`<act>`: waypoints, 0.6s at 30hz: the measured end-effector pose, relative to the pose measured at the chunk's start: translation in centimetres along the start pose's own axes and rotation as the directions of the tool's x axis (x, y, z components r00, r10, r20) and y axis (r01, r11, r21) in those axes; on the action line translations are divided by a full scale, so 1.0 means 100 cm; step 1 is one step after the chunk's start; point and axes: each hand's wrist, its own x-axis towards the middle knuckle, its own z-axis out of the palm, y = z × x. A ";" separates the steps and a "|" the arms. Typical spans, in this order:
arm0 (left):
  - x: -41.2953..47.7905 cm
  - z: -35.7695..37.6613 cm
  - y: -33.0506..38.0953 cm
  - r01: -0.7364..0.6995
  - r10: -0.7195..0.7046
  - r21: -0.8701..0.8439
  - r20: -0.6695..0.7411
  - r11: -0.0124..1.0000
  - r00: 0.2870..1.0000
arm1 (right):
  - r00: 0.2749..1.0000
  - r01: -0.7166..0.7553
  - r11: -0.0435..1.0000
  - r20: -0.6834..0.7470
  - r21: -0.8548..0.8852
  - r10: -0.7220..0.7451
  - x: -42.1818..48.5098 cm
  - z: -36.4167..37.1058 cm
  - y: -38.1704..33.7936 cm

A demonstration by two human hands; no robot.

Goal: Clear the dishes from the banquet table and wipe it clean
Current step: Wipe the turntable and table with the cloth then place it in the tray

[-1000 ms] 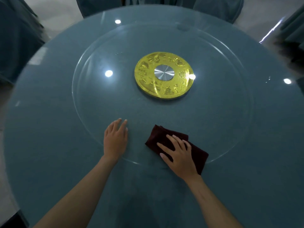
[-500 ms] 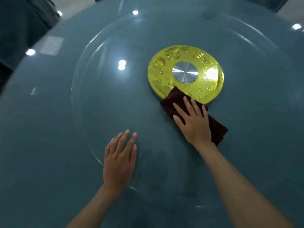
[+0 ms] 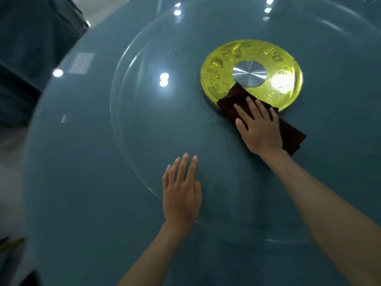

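the right hand (image 3: pixel 260 129) lay flat on a dark cloth (image 3: pixel 233 100), fingers straight and spread, pressing it onto the glass turntable (image 3: pixel 132 124). the cloth's far corner overlapped the near edge of the yellow disc (image 3: pixel 216 65) at the turntable's middle, almost reaching the silver hub (image 3: pixel 249 73). the left hand (image 3: pixel 181 195) rested palm down near the turntable's near rim, fingers straight and close together, holding nothing. both sat on a round blue-green table (image 3: pixel 78 203). ceiling lights glinted on the glass.
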 end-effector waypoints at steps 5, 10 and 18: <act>-0.013 -0.006 0.033 0.092 -0.090 -0.125 0.023 0.988 0.996 | 0.998 0.057 0.997 0.023 -0.045 -0.056 -0.114 -0.008 -0.038; -0.018 -0.032 0.045 0.224 -0.211 -0.518 0.084 0.825 0.974 | 0.994 0.095 0.995 0.060 -0.014 -0.094 -0.227 -0.022 -0.066; 0.065 -0.027 -0.036 0.103 -0.102 -0.204 0.019 0.974 0.995 | 0.991 0.109 0.994 0.080 -0.020 -0.107 -0.238 -0.026 -0.060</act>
